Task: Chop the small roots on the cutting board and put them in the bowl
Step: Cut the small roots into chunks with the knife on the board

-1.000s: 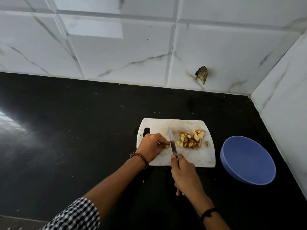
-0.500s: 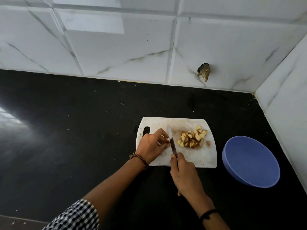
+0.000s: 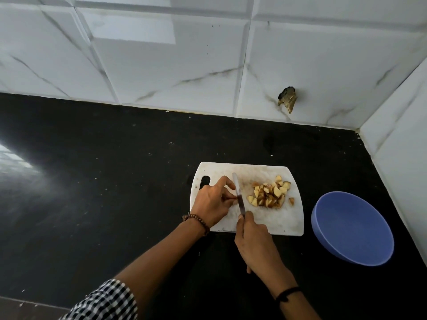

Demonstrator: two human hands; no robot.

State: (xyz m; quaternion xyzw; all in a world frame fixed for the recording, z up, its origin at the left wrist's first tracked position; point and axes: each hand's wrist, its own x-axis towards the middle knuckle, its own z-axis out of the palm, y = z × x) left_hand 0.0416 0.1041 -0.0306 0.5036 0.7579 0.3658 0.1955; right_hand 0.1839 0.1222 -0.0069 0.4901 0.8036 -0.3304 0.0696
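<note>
A white cutting board lies on the black counter. On its right half sits a pile of chopped root pieces, yellow with brown skin. My right hand grips a knife whose blade points away from me, just left of the pile. My left hand rests on the board's left half, its curled fingertips pinching a small root piece against the blade; the piece itself is mostly hidden. An empty blue bowl stands to the right of the board.
The black counter stretches wide to the left. White marble-look tiled walls close the back and the right side, forming a corner near the bowl. A broken hole shows in the back tile.
The knife blade has shifted slightly left toward my left fingers. Both hands stay at the same spot on the board; the view moved a little.
</note>
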